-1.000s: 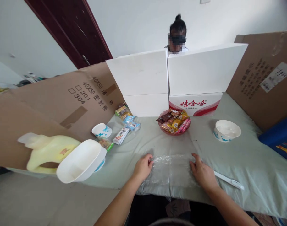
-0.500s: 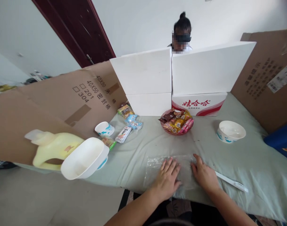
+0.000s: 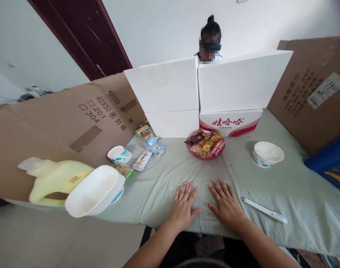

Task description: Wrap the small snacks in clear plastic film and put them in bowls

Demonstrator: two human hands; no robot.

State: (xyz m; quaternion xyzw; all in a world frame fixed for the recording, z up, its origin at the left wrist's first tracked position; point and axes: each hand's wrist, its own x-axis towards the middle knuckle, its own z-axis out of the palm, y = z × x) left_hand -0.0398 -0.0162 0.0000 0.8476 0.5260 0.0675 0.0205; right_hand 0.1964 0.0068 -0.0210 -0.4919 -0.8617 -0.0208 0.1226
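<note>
My left hand [image 3: 184,205] and my right hand [image 3: 226,202] lie flat side by side, fingers spread, on a clear plastic sheet [image 3: 201,186] spread over the pale green cloth [image 3: 270,186] near the table's front edge. The sheet is mostly hidden under my palms. Beyond my hands stands a pink bowl of wrapped sweets [image 3: 205,143]. A white stick-shaped tool [image 3: 264,210] lies just to the right of my right hand.
A white paper bowl [image 3: 267,153] stands at the right; a small paper cup [image 3: 119,154], snack packets [image 3: 147,147], a large white bowl [image 3: 95,191] and a yellow jug [image 3: 54,179] are at the left. White boxes [image 3: 203,89] and cardboard sheets [image 3: 83,119] wall the table. A person sits behind the boxes.
My left hand moved from the sheet's left edge onto its middle and flattened. My right hand slid left from the right edge and flattened next to it.
</note>
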